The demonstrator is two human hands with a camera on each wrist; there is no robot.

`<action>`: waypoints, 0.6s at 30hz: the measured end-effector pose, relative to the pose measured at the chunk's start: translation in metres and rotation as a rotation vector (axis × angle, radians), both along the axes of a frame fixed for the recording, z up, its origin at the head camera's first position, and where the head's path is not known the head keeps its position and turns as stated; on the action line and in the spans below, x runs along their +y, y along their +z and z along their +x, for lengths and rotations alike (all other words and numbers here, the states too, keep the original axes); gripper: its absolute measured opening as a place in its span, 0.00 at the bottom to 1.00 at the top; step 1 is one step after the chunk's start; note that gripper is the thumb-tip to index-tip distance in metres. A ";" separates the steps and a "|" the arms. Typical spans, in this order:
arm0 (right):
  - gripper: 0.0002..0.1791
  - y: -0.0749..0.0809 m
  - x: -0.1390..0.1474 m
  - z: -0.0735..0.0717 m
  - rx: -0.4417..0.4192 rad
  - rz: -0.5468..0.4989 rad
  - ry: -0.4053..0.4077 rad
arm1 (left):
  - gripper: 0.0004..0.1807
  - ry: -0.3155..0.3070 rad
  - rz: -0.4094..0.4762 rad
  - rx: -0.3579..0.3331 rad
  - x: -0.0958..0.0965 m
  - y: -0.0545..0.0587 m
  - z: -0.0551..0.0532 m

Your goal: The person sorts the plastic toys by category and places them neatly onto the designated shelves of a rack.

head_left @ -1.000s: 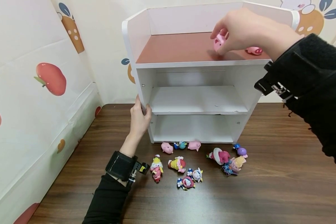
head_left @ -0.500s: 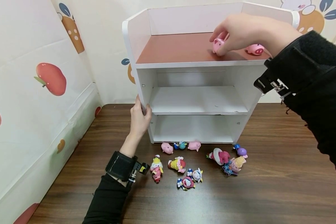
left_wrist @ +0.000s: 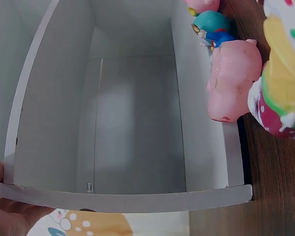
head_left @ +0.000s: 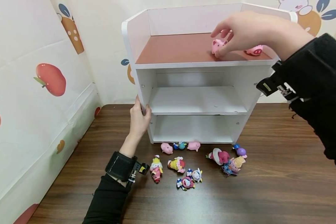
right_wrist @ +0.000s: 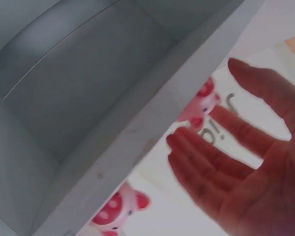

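Observation:
On the red-brown top of the white shelf (head_left: 198, 113), a pink toy pig (head_left: 216, 45) stands near the front edge. My right hand (head_left: 247, 32) is over it, thumb and fingertips right beside the pig. In the right wrist view the fingers (right_wrist: 241, 130) are spread and loose, with the pig (right_wrist: 199, 105) past their tips. A second pink pig (head_left: 254, 50) stands to the right, partly under my forearm. My left hand (head_left: 139, 119) grips the front edge of the shelf's left side panel; the left wrist view shows part of that hand (left_wrist: 10, 216) at the panel.
Two pink pigs (head_left: 167, 148) and a teal-and-blue figure (head_left: 180, 145) lie along the shelf's foot. Several small figures (head_left: 186, 183) lie on the wooden table (head_left: 291, 174) in front, with a cluster (head_left: 221, 156) to the right. A patterned white wall covering (head_left: 22, 93) runs along the left.
The pig has come down and now sits upright on the shelf top. My right fingers have loosened from round it and lifted slightly. The left hand stays put.

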State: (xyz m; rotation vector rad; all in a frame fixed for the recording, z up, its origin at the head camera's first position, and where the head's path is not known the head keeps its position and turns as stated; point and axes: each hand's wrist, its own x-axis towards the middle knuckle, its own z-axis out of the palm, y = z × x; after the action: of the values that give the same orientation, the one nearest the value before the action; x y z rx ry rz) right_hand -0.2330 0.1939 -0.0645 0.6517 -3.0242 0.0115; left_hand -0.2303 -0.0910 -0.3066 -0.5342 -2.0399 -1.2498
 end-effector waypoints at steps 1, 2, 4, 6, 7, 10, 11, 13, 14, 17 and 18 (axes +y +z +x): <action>0.34 -0.001 0.000 0.002 0.009 -0.015 -0.014 | 0.25 0.000 0.001 0.000 0.000 0.000 0.000; 0.34 -0.002 -0.001 0.004 0.017 -0.033 -0.030 | 0.25 0.000 0.001 0.001 -0.001 0.000 0.000; 0.35 -0.004 -0.003 0.007 0.056 -0.057 -0.072 | 0.25 0.001 0.001 0.001 -0.001 -0.001 -0.001; 0.35 -0.007 -0.004 0.011 0.096 -0.087 -0.102 | 0.25 0.001 0.000 0.000 -0.001 -0.001 0.000; 0.35 -0.009 -0.005 0.013 0.117 -0.102 -0.111 | 0.25 0.001 -0.001 -0.001 -0.002 0.000 0.000; 0.33 -0.015 -0.004 0.016 0.195 -0.139 -0.105 | 0.25 0.005 -0.002 -0.002 -0.003 0.000 0.000; 0.33 -0.018 -0.003 0.016 0.222 -0.148 -0.095 | 0.25 0.006 -0.002 -0.001 -0.003 0.000 0.001; 0.31 -0.026 0.001 0.015 0.288 -0.167 -0.068 | 0.25 0.009 -0.002 -0.001 -0.003 0.000 0.001; 0.30 -0.031 0.002 0.015 0.323 -0.167 -0.057 | 0.25 0.010 -0.001 -0.001 -0.003 0.000 0.001; 0.26 -0.050 0.008 0.016 0.440 -0.166 -0.003 | 0.25 0.011 -0.002 0.000 -0.003 0.000 0.001; 0.25 -0.056 0.009 0.018 0.465 -0.177 0.027 | 0.25 0.010 -0.001 0.001 -0.003 0.000 0.001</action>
State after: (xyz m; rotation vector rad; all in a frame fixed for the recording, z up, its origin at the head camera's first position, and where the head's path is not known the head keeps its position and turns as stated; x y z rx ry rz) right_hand -0.2152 0.2030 -0.1202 0.5833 -2.5336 0.1114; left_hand -0.2290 -0.0940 -0.3063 -0.5244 -2.0405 -1.2427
